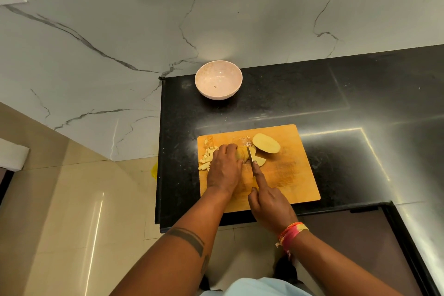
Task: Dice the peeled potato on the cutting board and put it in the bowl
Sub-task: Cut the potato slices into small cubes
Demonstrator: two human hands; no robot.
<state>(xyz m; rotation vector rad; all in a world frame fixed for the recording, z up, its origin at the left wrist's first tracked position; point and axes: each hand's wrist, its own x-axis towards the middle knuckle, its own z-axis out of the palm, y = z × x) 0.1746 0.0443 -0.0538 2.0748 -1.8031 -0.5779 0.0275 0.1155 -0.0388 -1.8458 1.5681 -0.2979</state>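
Note:
A wooden cutting board [298, 170] lies on the black counter. My left hand [224, 170] curls over a potato piece [241, 152] and holds it down on the board. My right hand [269, 204] grips a knife [251, 155], index finger stretched along the blade's back, the blade down in that piece. A cut slice [260, 160] lies just right of the blade. A potato half [266, 143] rests cut side up beyond it. Several small dice [206, 158] sit at the board's left edge. The pale pink bowl [218, 79] stands behind the board with nothing but a speck inside.
The black counter [360, 103] ends just left of the board, with a drop to the beige tiled floor [72, 199]. A white marble wall rises behind the bowl. A dark recessed panel [355, 235] lies at the near right.

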